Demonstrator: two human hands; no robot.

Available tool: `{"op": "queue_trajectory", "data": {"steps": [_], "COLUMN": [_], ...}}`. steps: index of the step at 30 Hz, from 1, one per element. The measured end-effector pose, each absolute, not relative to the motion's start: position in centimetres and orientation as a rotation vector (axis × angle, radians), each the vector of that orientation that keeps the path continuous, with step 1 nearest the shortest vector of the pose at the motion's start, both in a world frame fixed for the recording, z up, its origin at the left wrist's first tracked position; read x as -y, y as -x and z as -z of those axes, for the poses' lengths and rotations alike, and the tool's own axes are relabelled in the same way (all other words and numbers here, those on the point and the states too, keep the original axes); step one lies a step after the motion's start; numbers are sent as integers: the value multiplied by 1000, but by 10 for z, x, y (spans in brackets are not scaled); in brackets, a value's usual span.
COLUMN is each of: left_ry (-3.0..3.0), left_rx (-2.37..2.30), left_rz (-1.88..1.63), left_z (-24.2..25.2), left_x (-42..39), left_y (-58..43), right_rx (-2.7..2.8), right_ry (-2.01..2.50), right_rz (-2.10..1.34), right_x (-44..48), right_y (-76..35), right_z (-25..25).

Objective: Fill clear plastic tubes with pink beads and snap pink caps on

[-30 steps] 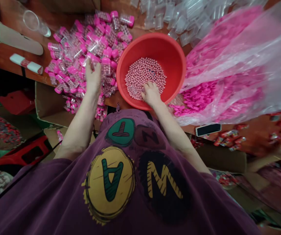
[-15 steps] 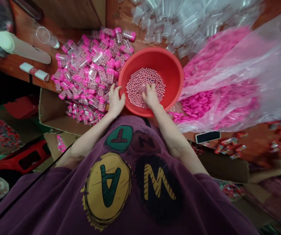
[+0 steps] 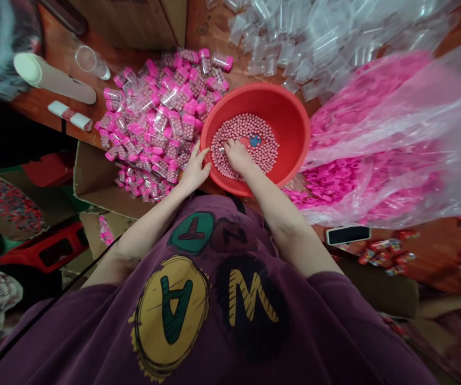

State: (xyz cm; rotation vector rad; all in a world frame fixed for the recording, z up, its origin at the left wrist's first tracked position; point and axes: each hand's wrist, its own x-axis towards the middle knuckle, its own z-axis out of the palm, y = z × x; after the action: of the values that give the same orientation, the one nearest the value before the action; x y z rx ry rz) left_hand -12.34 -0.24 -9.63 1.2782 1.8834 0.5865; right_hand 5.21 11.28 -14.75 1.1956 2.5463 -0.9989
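A: How are the hands placed?

B: The right hand is sunk among the pink beads in the left part of the red basin, fingers drawn together. A pale glint is seen at the fingertips; whether anything is clasped cannot be told.

A: The left hand?

B: Set at the basin's left rim, thumb and fingers parted. The rim appears to be touched, not gripped.

A: Surroundings?

B: Bead-filled capped bottles are heaped left of the basin. Clear tubes are strewn beyond it, toward the right; pink plastic pieces are bagged at its right.

A: How is the bead work best done?

B: By judgement, beads are best drawn from the thicker layer. Beside the blue mark the basin's floor is bared, so little can be gathered there. With fingers held below the rim, strays should be caught. Only light steadying is called for; by a hard one-sided press, the basin might be tipped.
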Motion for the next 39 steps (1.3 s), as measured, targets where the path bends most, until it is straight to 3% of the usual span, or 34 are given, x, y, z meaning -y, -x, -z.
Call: {"op": "queue_trajectory", "data": {"steps": [7, 15, 24, 32, 39], "left_ry": [-1221, -788, -577, -603, -618], "left_rx": [-1998, -1555, -1261, -1234, -1166], "left_rz": [-730, -992, -858, -723, -643], "left_z": [69, 48, 17, 11, 12], "left_x": [-5, -43, -52, -63, -71], "left_y": [132, 72, 60, 45, 49], "right_rx": [-2502, -2440, -2441, -2679, -2446], "right_ry": [-1471, -1883, -1844, -1610, -1582], "right_rz": [1514, 1882, 1998, 1749, 2097], "right_x": [-100, -80, -85, -90, -89], "right_y": [-68, -72, -137, -162, -162], "right_z": [143, 103, 49, 9, 17]}}
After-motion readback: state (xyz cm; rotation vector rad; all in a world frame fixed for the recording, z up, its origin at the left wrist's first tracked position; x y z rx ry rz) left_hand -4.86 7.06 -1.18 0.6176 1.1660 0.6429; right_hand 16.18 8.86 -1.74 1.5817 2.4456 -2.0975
